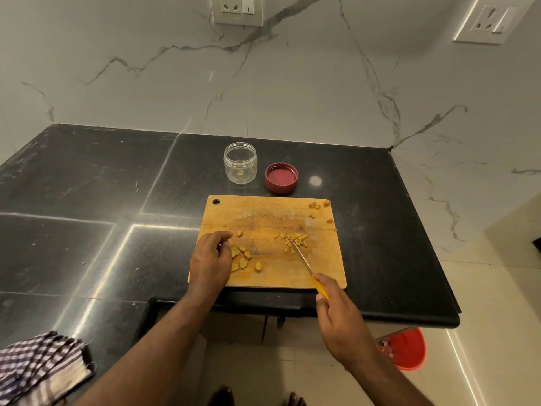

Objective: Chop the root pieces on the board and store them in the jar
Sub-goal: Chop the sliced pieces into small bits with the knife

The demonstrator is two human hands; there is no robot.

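The clear plastic jar (240, 163) stood open on the black stone counter (87, 200), just behind the far edge of the wooden chopping board (263, 212). It held only one or two small yellow bits at its bottom. The dark red lid (281, 177) lay just beside the jar on its right, with its inside facing up.

On the board, a little heap of thin chopped root strips (294, 240) lay in the middle right part. Several thicker root slices (244, 260) lay in the near left part, and a few brown scraps (319, 205) were in the far right corner.

The left hand (211, 260) rested on the left side of the board with its fingers curled, the fingertips touching or almost touching the root slices; I cannot tell if it pinched one. The right hand (341, 320) gripped the yellow handle of a small knife (304, 265), and the blade tip touched the near edge of the chopped strips.

The counter met a white marble wall (292, 83) with grey veins, which carried two socket plates (237, 8) near the top. A checked cloth (38, 367) lay on the near left of the counter. On the pale tiled floor, below the counter on the right, stood a red bucket (405, 348).
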